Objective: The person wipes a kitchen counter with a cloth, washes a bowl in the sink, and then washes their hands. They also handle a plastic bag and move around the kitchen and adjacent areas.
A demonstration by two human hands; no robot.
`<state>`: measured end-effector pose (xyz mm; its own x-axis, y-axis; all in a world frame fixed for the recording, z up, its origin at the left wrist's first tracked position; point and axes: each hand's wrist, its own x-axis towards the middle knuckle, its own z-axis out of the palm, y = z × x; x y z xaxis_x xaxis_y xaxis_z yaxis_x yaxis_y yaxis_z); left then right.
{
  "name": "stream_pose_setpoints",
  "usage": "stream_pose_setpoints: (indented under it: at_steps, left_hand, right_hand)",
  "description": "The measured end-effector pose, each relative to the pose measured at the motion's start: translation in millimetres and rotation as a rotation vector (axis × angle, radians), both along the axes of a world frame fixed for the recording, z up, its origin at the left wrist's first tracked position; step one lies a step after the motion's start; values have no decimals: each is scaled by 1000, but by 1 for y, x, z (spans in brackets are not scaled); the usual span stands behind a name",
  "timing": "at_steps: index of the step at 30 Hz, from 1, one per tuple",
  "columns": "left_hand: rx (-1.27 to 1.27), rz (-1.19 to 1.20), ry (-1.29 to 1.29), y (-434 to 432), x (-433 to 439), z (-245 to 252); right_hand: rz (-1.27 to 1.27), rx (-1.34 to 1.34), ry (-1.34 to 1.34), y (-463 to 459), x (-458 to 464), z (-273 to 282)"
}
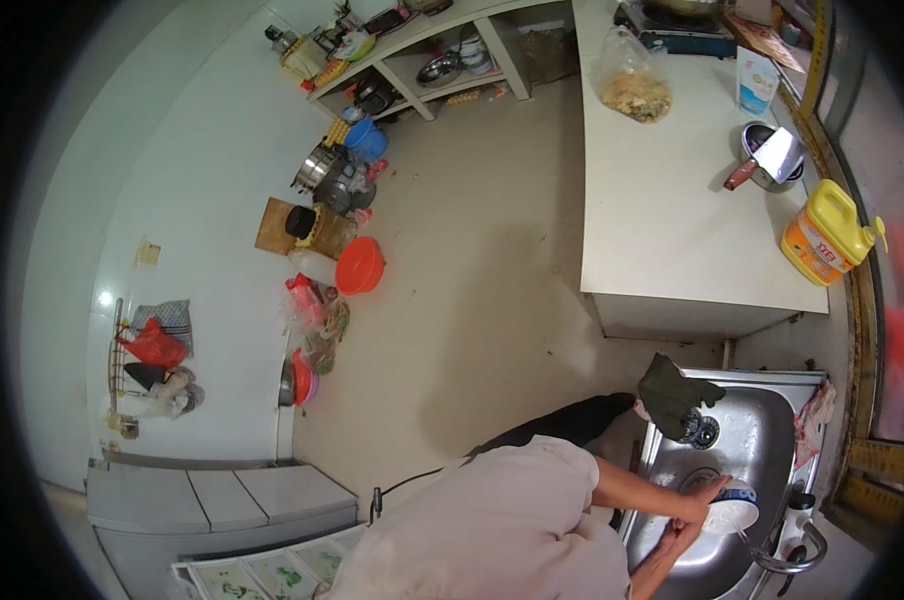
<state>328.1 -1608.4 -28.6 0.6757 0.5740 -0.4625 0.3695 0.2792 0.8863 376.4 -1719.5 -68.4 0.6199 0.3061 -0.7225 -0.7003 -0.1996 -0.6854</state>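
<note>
A white bowl with a blue patterned band (731,514) is tilted above the stainless-steel sink basin (767,442). Water runs into it from the curved metal tap (816,559). My left hand (696,505) is shut on the bowl, its fingers along the patterned outer side. Close below it, my right hand (673,534) is near the bowl's base; my left hand partly covers it, so its grip is unclear. A dark green cloth (666,394) drapes over the sink's left rim, beside the drain strainer (703,433).
A pinkish rag (813,424) hangs on the sink's far rim, near a white bottle with black cap (797,514). On the white counter (669,225) stand a yellow detergent jug (827,232) and a pot (778,176) with a cleaver (778,156) across it. An orange-red basin (360,265) rests by the wall.
</note>
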Motion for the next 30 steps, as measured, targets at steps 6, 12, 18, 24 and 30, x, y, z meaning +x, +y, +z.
stream_pose_setpoints:
  at_steps: [6,12,18,24,30]
  left_hand:
    - [-726,-104,-96,19,-5,-57]
    - [47,-82,112,4,41,-94]
    - [-680,17,-112,-13,16,-48]
    - [101,-129,54,17,-4,-3]
    - [125,-106,84,8,-14,34]
  right_hand:
    - [519,-624,-1295,-5,27,71]
    - [537,-995,-1259,6,14,95]
    - [-123,-153,-135,3,2,35]
    - [125,-277,-622,-4,0,27]
    - [-70,-161,-72,11,-14,11]
